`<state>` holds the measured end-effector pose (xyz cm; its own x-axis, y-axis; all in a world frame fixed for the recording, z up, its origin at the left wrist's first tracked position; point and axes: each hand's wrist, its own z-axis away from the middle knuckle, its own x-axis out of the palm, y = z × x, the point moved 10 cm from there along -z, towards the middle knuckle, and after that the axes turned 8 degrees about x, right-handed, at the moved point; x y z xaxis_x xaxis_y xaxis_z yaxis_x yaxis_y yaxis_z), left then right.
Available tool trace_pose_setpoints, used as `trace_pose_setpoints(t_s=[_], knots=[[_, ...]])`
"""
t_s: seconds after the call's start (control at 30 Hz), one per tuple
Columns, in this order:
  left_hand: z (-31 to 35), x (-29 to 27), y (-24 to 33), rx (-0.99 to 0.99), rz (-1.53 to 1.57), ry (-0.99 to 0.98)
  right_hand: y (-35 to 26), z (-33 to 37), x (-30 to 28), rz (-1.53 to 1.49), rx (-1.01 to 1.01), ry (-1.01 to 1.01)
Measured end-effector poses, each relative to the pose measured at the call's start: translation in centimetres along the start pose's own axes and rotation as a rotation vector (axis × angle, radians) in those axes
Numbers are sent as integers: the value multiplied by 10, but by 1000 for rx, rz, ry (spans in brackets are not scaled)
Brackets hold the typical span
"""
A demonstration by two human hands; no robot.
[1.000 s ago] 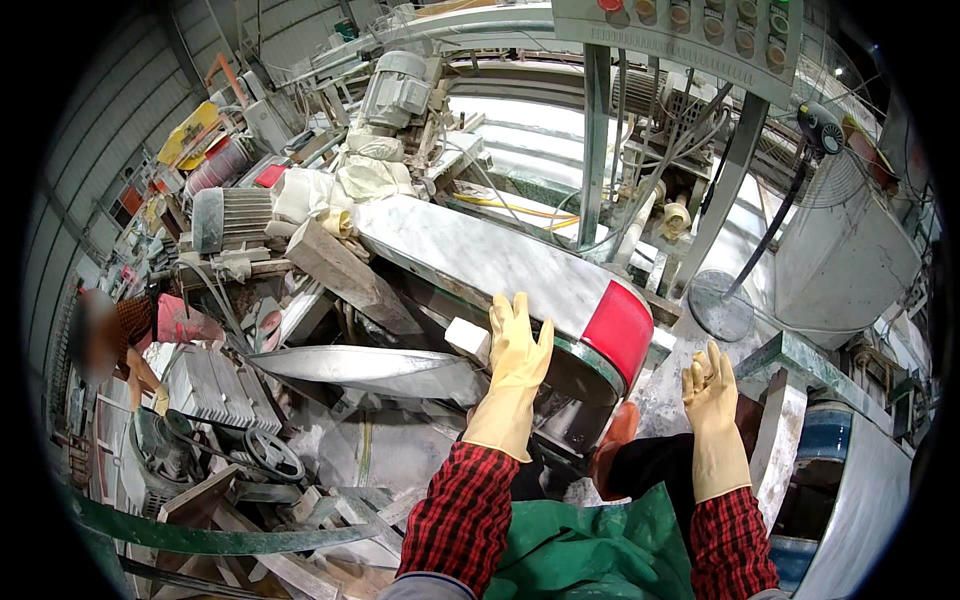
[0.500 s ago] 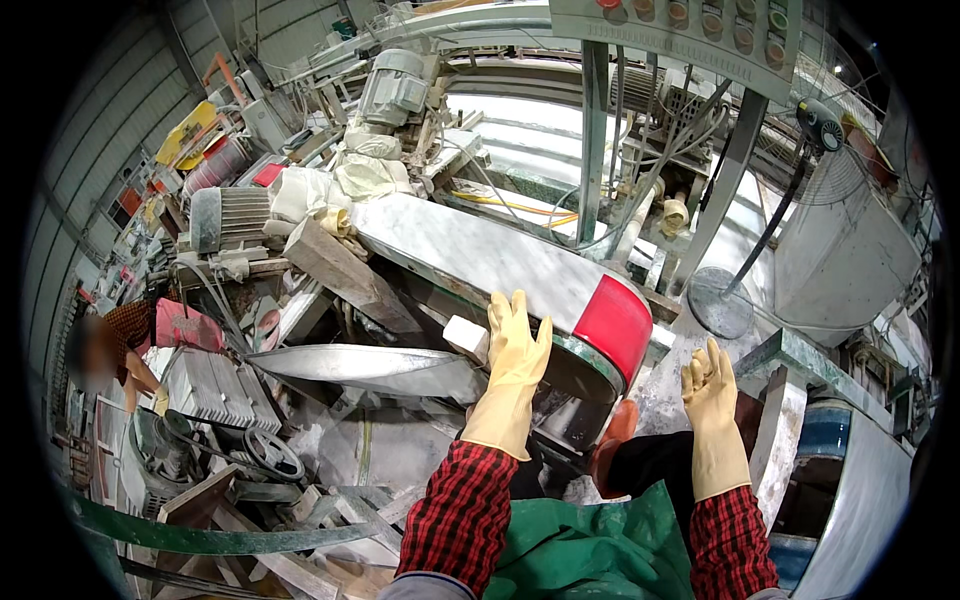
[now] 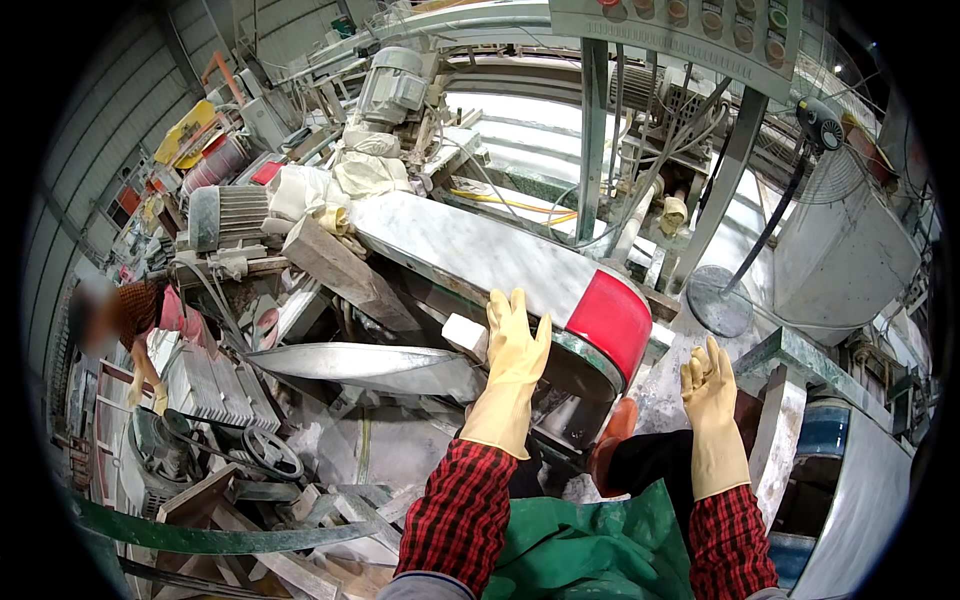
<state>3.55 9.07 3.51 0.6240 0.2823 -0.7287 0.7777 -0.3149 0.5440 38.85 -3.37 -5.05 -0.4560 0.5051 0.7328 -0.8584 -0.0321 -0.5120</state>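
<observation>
Both my hands wear pale yellow rubber gloves. My left hand (image 3: 517, 365) is raised with its fingers stretched and spread, holding nothing; it overlaps the near edge of a long white, grey-veined conveyor-like surface (image 3: 470, 243), and I cannot tell whether it touches. This surface has a red section (image 3: 612, 317) at its rounded right end. Just left of my left hand is a small white block (image 3: 466, 336). My right hand (image 3: 712, 410) hangs open and bare of any object, fingers slightly curled, between the red end and a pale upright post (image 3: 778, 440).
A curved grey metal sheet (image 3: 370, 368) lies left of my left hand. A control panel (image 3: 690, 35) hangs at the top, and a fan on a stand (image 3: 722, 300) is at the right. At the far left a person (image 3: 140, 315) bends over stacked slabs (image 3: 215, 385).
The border between white and red has shifted slightly leftward along the surface, so more red shows. The person at left has moved. My hands stay almost still, both open.
</observation>
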Motion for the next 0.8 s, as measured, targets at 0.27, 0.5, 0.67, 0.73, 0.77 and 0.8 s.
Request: trace_pose_setpoints(t_s=[0.27, 0.5, 0.67, 0.73, 0.77, 0.8], knots=[[-1, -1, 3, 19, 2, 6, 0, -1, -1, -25, -7, 1], [-1, 0, 0, -9, -1, -21, 0, 0, -1, -27, 0, 12], [0, 1, -1, -36, -3, -36, 0, -2, -3, -39, -8, 12], [0, 1, -1, -23, -3, -24, 0, -3, -4, -37, -6, 12], [0, 1, -1, -9, -2, -14, 1, -3, -4, -39, -4, 12], [0, 0, 0, 5, -1, -3, 1, -3, -3, -41, -2, 12]])
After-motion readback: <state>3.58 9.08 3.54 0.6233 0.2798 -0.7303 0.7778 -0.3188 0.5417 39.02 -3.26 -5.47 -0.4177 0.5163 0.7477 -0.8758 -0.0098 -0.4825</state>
